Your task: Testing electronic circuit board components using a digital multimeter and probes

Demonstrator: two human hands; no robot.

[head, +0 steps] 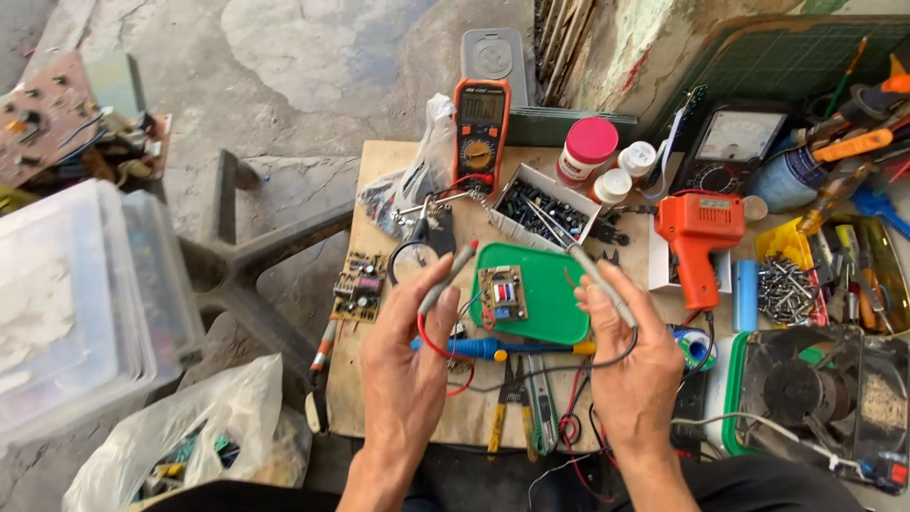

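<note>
My left hand (406, 360) holds a grey test probe (447, 278) with a red lead, its tip pointing up and right. A second grey probe (599, 277), on a black lead, is gripped in my right hand (633, 365) with its tip toward the upper left. Between the two hands lies a green tray (557, 305) with a small circuit board (502, 293) on it. An orange multimeter (480, 135) stands further back on the wooden bench (379, 213).
An orange soldering gun (699, 243), a box of small parts (542, 210), jars, screws (785, 288), a fan (815, 389), pliers (504, 398) and a blue screwdriver (493, 349) crowd the bench. Another circuit board (358, 286) lies left. Clear plastic bins (76, 303) and a bag stand on the floor.
</note>
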